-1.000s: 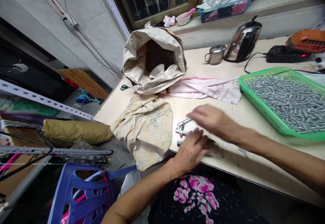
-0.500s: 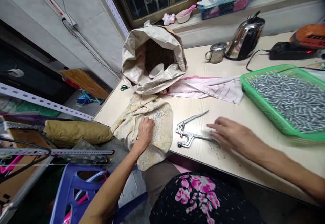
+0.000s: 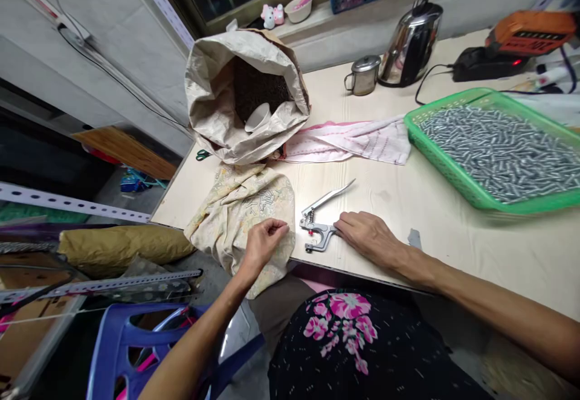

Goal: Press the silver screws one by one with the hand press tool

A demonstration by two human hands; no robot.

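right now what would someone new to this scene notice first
Probably the green plastic tray heaped with small silvery metal pieces, at the right of the pale wooden table. Next, the big crumpled paper sack of dark bits, far left. At the near edge, the right hand rests on silver metal hand pliers, and the left hand pinches above a floral cloth.

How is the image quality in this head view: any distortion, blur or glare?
Head view: wide-angle distortion bends the table edge and wall lines; both hands, left and right, and the pliers look sharp; the kettle shows bright glare; the window is dark; the corners blur slightly.
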